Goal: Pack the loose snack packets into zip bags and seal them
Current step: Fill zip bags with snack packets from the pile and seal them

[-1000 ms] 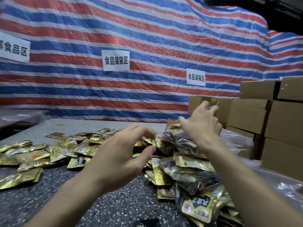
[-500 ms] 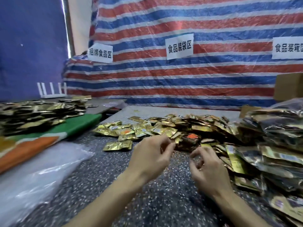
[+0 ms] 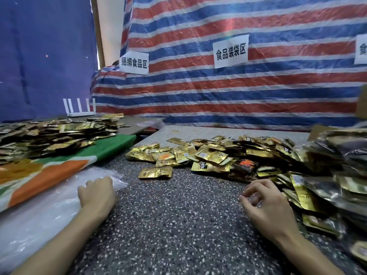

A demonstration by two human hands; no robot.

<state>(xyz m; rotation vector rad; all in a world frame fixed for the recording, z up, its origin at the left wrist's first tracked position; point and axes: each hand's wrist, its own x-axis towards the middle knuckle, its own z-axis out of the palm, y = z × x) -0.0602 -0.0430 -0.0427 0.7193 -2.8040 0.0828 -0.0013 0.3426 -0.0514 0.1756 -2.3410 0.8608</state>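
Observation:
Loose gold snack packets (image 3: 208, 157) lie heaped across the middle of the speckled table (image 3: 178, 225). One packet (image 3: 155, 172) sits apart at the heap's near edge. A stack of clear zip bags (image 3: 39, 215) lies flat at the near left. My left hand (image 3: 97, 195) is on that stack, its fingers curled down into the top bag and the fingertips hidden. My right hand (image 3: 266, 203) hovers just above the table with loosely curled fingers, holding nothing. Filled zip bags (image 3: 337, 175) are piled just right of it.
A second heap of gold packets (image 3: 49, 135) covers a green and orange cloth (image 3: 111, 147) on the lower table to the left. A white router (image 3: 79, 114) stands behind it. The striped tarp wall (image 3: 238, 92) closes off the back. A cardboard box (image 3: 362, 104) shows at the right edge.
My view has swung left from the boxes and filled bags. Both hands came down from the pile; the left moved out onto the clear zip bags, the right dropped near the table.

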